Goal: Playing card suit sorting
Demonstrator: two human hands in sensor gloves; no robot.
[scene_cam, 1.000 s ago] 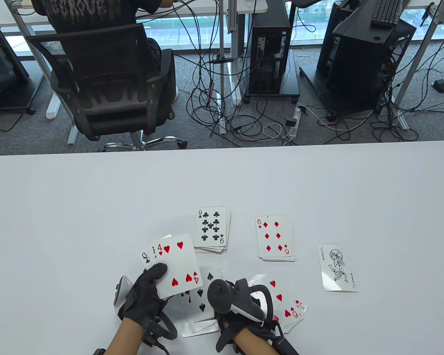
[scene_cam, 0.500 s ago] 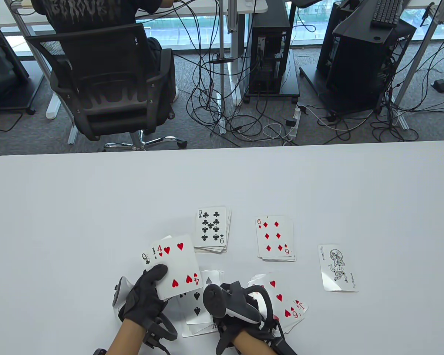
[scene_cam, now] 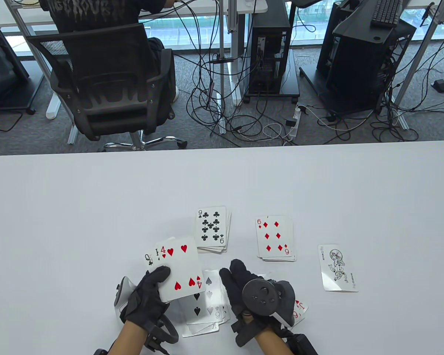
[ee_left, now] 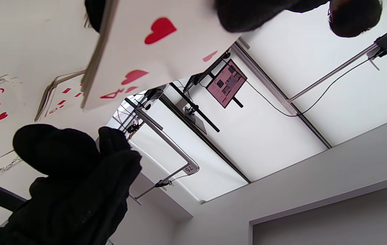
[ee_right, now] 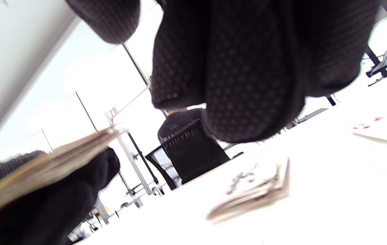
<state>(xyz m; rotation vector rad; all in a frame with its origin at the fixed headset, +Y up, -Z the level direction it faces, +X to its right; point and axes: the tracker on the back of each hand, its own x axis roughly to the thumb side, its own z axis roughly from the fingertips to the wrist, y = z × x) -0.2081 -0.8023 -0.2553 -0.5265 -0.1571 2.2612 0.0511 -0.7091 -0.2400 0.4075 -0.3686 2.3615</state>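
left hand (scene_cam: 146,299) grips fanned cards (scene_cam: 177,271); right hand (scene_cam: 251,292) empty, fingers extended; fan's edge-on thickness (ee_right: 43,168) in right wrist view only.

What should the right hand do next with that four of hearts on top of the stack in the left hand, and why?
Probably take the four of hearts off the fan that the left hand holds and lay it on the hearts pile under the right hand. That hand's fingers point toward the fan, the four is the top card, and red heart cards already lie there.

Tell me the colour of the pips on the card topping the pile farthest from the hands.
Black: the nine of clubs, clearest in the table view.
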